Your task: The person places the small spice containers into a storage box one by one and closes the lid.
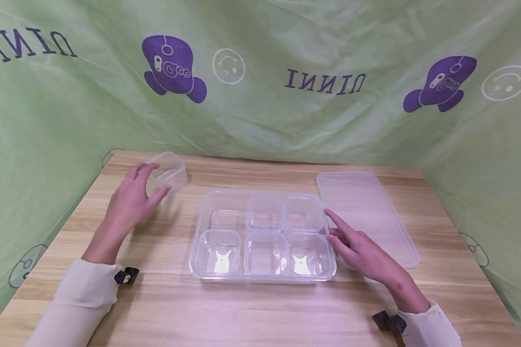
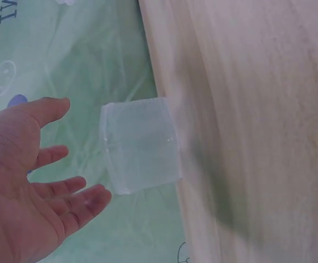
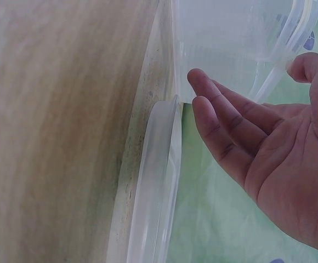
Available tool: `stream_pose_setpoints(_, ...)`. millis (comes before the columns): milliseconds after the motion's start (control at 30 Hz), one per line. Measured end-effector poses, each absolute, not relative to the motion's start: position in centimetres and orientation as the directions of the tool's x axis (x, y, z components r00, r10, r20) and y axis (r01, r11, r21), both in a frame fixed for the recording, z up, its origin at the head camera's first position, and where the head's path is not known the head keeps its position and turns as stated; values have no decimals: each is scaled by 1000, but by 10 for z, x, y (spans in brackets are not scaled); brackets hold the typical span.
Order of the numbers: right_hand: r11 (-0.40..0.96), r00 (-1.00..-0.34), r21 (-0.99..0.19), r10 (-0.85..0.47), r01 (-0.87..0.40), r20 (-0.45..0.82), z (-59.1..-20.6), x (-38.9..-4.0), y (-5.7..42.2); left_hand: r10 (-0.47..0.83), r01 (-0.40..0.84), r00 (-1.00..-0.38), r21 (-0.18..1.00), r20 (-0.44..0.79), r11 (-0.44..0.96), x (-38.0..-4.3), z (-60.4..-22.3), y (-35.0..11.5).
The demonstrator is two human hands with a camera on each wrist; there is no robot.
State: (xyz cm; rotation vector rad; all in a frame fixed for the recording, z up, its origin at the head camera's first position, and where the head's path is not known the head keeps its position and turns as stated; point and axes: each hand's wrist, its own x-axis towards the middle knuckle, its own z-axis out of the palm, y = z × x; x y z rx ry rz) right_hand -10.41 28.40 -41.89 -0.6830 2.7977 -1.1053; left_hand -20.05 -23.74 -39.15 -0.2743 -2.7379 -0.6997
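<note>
At the back left of the table a small clear plastic container (image 1: 176, 176) stands upright. My left hand (image 1: 132, 197) reaches round it with fingers spread; in the left wrist view a gap shows between the fingers and the container (image 2: 142, 145). A large clear plastic box (image 1: 262, 278) sits mid-table, holding several small containers (image 1: 265, 253) in two rows: three in front, two behind at the middle and right. Beside its right wall is my right hand (image 1: 364, 250), fingers loosely bent, thumb at the rim of the box (image 3: 225, 44) in the right wrist view.
A flat translucent lid (image 1: 364, 207) lies right of the large box, partly behind my right hand. Green printed cloth (image 1: 260, 125) hangs behind and along both sides of the wooden table (image 1: 260, 318).
</note>
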Motion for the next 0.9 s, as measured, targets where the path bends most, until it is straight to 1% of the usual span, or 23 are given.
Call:
stream_pose_setpoints(267,647,-903,-666,-418,-372,98,-419,-104,283,53,194,-955,479,291,856,-211,-395,-243)
stream_pose_setpoints(500,643,-903,-670,-418,-371,99,-419,-105,283,40,165,-968,511,247,843,-217,-397,-244)
stream_pose_setpoints(900,637,-904,-680,-417,-364,93,-418,-105,283,-5,119,-975,537,224,835,-223,-400,-246)
